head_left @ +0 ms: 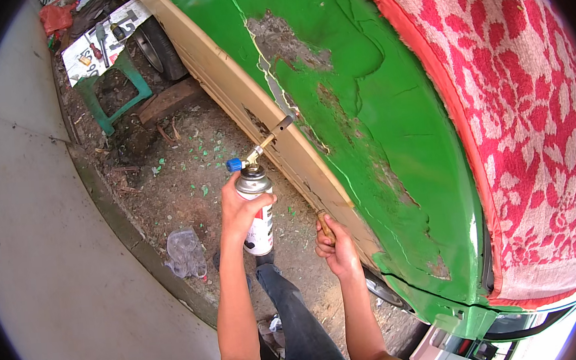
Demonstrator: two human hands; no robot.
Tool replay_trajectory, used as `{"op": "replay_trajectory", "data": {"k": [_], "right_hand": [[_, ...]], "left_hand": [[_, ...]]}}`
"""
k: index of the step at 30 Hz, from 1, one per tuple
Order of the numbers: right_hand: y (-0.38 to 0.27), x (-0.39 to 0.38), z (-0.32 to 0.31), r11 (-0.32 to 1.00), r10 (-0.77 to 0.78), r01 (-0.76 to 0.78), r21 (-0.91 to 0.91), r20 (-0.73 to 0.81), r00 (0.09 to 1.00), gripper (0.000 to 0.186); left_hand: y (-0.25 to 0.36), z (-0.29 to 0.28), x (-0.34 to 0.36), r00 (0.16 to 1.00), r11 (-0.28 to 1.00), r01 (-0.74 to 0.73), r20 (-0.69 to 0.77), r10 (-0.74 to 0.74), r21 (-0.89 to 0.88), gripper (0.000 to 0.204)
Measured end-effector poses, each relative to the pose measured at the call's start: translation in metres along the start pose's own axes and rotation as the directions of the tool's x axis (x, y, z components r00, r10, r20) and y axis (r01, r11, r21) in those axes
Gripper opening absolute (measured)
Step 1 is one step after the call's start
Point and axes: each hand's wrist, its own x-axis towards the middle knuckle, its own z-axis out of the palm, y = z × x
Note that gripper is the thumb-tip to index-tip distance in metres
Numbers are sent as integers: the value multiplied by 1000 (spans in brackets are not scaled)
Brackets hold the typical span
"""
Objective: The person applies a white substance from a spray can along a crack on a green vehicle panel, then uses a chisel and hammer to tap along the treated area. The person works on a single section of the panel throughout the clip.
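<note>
My left hand (243,210) is closed around a white gas canister (260,233) fitted with a brass torch head (253,154) and blue knob. The dark nozzle (285,123) points toward the beige lower strip (212,77) of a green car body. Lower and to the right, my right hand (337,250) grips the wooden handle of a tool (327,225) beside that strip; its working end is hard to make out. The green paint (406,137) has bare, scraped grey-brown patches (284,41) and a pale crack-like line running along it.
A red-and-white floral cloth (514,128) covers the upper car at right. Top left, a green stool (113,109) carries a white board (79,64) with hand tools, near a wheel (156,48) and wooden block (170,98). A pale wall (48,233) lines the left; crumpled plastic (184,252) lies beside it.
</note>
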Motion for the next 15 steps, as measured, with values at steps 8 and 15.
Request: {"op": "replay_trajectory", "data": {"k": [8,15], "right_hand": [[2,-2,-7,1000,-3,3,-5,0,1000,31],[5,-5,-14,1000,-4,4,-9,16,1000,31]], "left_hand": [[-4,1,-6,1000,1000,-5,0,5,18,43],[-5,3,-12,1000,1000,-11,-3,11,-11,43]]}}
